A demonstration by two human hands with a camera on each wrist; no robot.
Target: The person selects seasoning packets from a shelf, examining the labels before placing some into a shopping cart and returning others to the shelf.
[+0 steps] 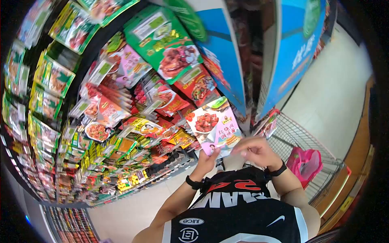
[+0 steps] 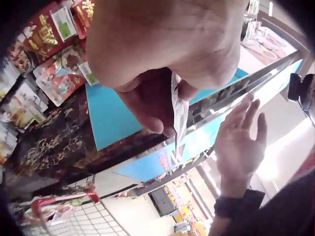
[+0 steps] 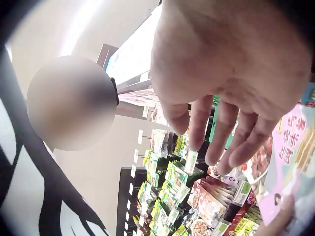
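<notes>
Left hand (image 1: 207, 161): pinches the pink printed foil sauce packet (image 1: 214, 126) by its lower edge.
Right hand (image 1: 256, 150): fingers relaxed, spread, just beside the packet, holding nothing.

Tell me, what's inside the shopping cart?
The shopping cart holds a pink bag on its wire floor. A few packets lie at its far end. What's inside the bag is covered.

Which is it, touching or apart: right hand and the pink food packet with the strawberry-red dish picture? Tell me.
Apart. The left wrist view shows the open right hand clear of the pink food packet, which the left hand pinches.
</notes>
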